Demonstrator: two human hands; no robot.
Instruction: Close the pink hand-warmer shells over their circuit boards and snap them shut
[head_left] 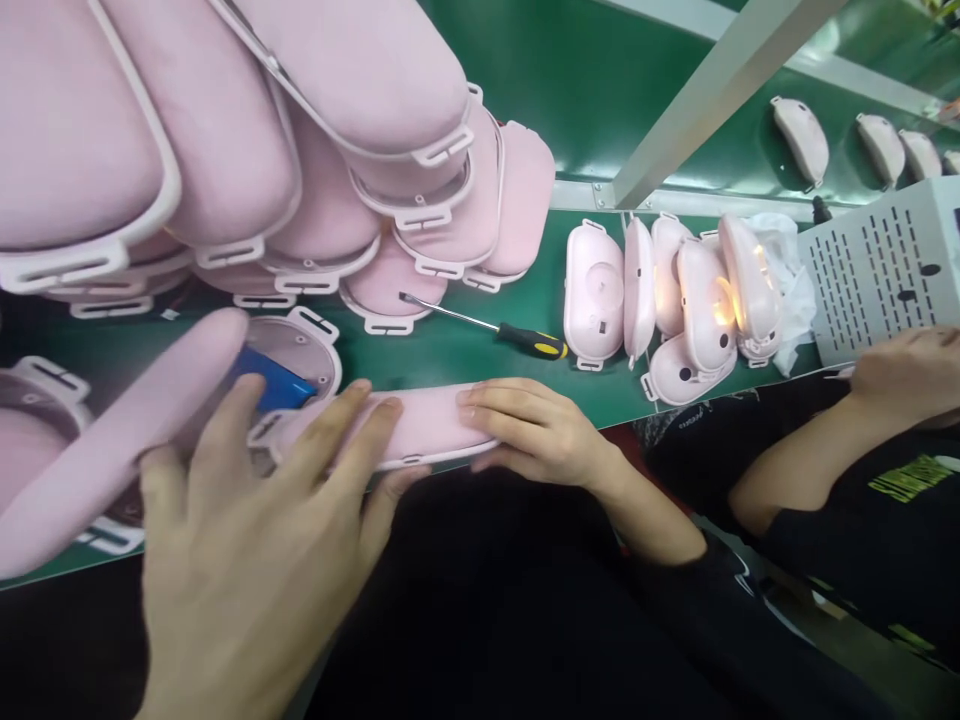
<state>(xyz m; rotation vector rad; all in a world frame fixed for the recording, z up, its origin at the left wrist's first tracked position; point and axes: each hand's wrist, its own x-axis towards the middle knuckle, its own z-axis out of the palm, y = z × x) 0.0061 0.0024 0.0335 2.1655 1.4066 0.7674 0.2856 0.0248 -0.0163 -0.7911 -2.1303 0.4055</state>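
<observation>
A pink rounded shell with a white rim [427, 425] lies at the front edge of the green bench between my hands. My right hand [540, 430] is closed around its right end, fingers on top. Over its left part reaches my left hand [255, 520], two fingertips on the pink surface and the thumb at the near rim. The other fingers of that hand are spread, close to a tilted pink shell [120, 440]. Behind them sits an open shell [319, 350] with a blue block [277, 380] inside, partly hidden by my left hand.
Pink shells [367, 70] with slotted white tabs are piled at the back left. A screwdriver [532, 340] with a black-yellow handle lies mid-bench. Smaller pink shells [594, 290], some glowing, stand by a grey perforated box [862, 270]. A co-worker's arm [825, 440] is at right.
</observation>
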